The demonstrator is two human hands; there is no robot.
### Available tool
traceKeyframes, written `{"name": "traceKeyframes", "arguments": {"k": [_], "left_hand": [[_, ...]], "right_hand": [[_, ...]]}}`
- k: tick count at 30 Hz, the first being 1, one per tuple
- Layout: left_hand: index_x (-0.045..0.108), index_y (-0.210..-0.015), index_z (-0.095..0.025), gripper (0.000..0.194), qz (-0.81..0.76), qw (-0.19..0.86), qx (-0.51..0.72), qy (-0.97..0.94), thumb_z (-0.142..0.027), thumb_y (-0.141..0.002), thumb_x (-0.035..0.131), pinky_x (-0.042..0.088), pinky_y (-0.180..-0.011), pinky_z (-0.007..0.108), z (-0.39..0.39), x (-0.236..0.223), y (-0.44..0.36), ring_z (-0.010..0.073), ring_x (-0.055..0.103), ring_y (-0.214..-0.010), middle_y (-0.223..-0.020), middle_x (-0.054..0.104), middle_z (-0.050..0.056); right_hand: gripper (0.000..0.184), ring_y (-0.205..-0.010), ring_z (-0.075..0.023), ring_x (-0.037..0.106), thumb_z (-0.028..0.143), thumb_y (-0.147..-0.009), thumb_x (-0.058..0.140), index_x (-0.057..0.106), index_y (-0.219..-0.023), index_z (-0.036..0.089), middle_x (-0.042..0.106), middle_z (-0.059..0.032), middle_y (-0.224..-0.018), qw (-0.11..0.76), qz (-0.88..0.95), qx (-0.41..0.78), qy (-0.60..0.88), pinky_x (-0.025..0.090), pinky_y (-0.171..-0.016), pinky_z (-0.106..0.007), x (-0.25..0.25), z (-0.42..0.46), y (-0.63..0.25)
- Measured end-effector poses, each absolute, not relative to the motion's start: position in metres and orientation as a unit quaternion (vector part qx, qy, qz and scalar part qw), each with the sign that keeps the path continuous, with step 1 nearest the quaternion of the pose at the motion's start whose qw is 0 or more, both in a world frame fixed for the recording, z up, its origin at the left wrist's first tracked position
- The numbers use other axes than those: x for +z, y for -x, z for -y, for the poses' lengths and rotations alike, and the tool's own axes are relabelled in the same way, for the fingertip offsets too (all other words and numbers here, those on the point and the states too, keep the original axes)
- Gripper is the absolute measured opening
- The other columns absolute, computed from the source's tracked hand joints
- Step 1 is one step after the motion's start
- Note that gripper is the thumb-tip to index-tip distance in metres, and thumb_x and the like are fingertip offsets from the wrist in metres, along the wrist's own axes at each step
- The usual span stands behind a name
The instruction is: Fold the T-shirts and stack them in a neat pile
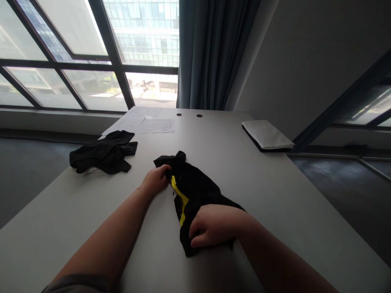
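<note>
A black garment with a yellow stripe [201, 182] lies crumpled on the white table [159, 268] in front of me. My left hand [156, 178] grips its left edge near the far end, with the fingertips closed on the cloth. Closer to me, my right hand [210, 226] has its fingers curled around the near part of the same garment. The forearm on that side covers some of the cloth. Part of a white mark shows beside the yellow stripe.
Another dark garment [104, 152] lies bunched at the table's left edge. Printed papers [155, 125] lie at the far left. A folded white item with a dark underside [269, 135] rests at the right edge. Beyond are windows and a blue curtain [210, 53].
</note>
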State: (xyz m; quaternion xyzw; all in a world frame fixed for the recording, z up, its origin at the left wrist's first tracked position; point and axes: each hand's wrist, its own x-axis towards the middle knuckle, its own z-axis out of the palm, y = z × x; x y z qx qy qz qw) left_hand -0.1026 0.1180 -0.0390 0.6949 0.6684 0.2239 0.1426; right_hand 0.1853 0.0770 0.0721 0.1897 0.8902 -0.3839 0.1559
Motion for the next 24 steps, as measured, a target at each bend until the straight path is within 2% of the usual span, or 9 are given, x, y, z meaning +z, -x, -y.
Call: {"name": "traceKeyframes", "arguments": {"k": [4,6,8,10,12,15,18,21,24], "left_hand": [[0.076,-0.112,-0.022,0.041,-0.563,0.270,0.314,-0.715,-0.033,-0.093,0.042,0.046,-0.115,0.041,-0.124,-0.042,0.111,0.0272,0.063,-0.125,-0.134,0.070,0.008],[0.077,-0.109,-0.021,0.045,-0.547,0.277,0.327,-0.719,-0.042,-0.098,0.039,0.039,-0.122,0.044,-0.123,-0.042,0.107,0.0293,0.057,-0.136,-0.146,0.063,0.009],[0.074,-0.120,-0.021,0.048,-0.546,0.255,0.330,-0.726,-0.049,-0.101,0.040,0.039,-0.122,0.045,-0.119,-0.040,0.098,0.0298,0.053,-0.141,-0.153,0.056,0.011],[0.070,-0.127,-0.023,0.046,-0.537,0.213,0.322,-0.750,-0.051,-0.101,0.045,0.039,-0.122,0.048,-0.113,-0.038,0.087,0.0311,0.046,-0.147,-0.163,0.044,0.011],[0.072,-0.119,-0.023,0.038,-0.512,0.165,0.298,-0.789,-0.051,-0.097,0.057,0.036,-0.124,0.052,-0.108,-0.036,0.077,0.0336,0.039,-0.151,-0.167,0.038,0.010],[0.070,-0.093,-0.024,0.020,-0.444,0.140,0.233,-0.854,-0.044,-0.091,0.069,0.035,-0.122,0.051,-0.106,-0.033,0.073,0.0311,0.051,-0.142,-0.149,0.061,0.008],[0.065,-0.085,-0.024,0.016,-0.432,0.134,0.188,-0.872,-0.037,-0.091,0.071,0.043,-0.113,0.044,-0.110,-0.032,0.081,0.0245,0.067,-0.114,-0.114,0.076,0.005],[0.066,-0.097,-0.025,0.013,-0.485,0.099,0.157,-0.854,-0.032,-0.089,0.072,0.047,-0.103,0.042,-0.114,-0.032,0.093,0.0223,0.070,-0.094,-0.096,0.075,0.002],[0.065,-0.124,-0.029,0.034,-0.519,0.073,0.152,-0.838,-0.026,-0.090,0.067,0.045,-0.104,0.043,-0.115,-0.033,0.104,0.0231,0.069,-0.100,-0.107,0.075,0.003]], "right_hand": [[0.037,-0.073,-0.0153,0.068,0.044,-0.099,0.057,0.078,-0.121,0.023,0.075,-0.0011,-0.084,0.029,-0.842,-0.494,-0.215,0.050,-0.071,-0.025,0.059,-0.100,-0.195],[0.040,-0.080,-0.0178,0.069,0.041,-0.103,0.048,0.077,-0.121,0.019,0.075,-0.0050,-0.092,-0.077,-0.833,-0.427,-0.343,0.052,-0.077,-0.028,0.040,-0.119,-0.200],[0.035,-0.100,-0.0228,0.068,0.034,-0.100,0.054,0.076,-0.123,0.017,0.074,-0.0102,-0.110,-0.134,-0.837,-0.286,-0.446,0.051,-0.092,-0.034,0.016,-0.134,-0.202],[0.037,-0.119,-0.0279,0.061,0.030,-0.095,0.064,0.074,-0.128,0.017,0.068,-0.0144,-0.129,-0.126,-0.858,-0.191,-0.460,0.046,-0.106,-0.040,-0.008,-0.144,-0.202],[0.044,-0.130,-0.0310,0.054,0.032,-0.092,0.069,0.071,-0.135,0.019,0.061,-0.0147,-0.142,-0.111,-0.872,-0.156,-0.450,0.042,-0.113,-0.045,-0.027,-0.149,-0.201],[0.034,-0.127,-0.0301,0.055,0.034,-0.092,0.070,0.075,-0.124,0.024,0.063,-0.0106,-0.139,-0.125,-0.860,-0.161,-0.468,0.043,-0.109,-0.046,-0.039,-0.157,-0.204],[0.009,-0.107,-0.0227,0.062,0.026,-0.090,0.070,0.078,-0.091,0.022,0.071,-0.0065,-0.109,-0.139,-0.856,-0.219,-0.447,0.047,-0.099,-0.036,-0.033,-0.168,-0.216],[0.008,-0.092,-0.0177,0.064,0.020,-0.088,0.069,0.074,-0.081,0.019,0.071,-0.0036,-0.096,-0.109,-0.869,-0.263,-0.406,0.047,-0.088,-0.029,-0.019,-0.175,-0.231],[0.008,-0.084,-0.0165,0.064,0.018,-0.087,0.067,0.074,-0.083,0.019,0.072,-0.0029,-0.093,-0.024,-0.868,-0.255,-0.425,0.044,-0.077,-0.026,-0.002,-0.170,-0.239]]}}
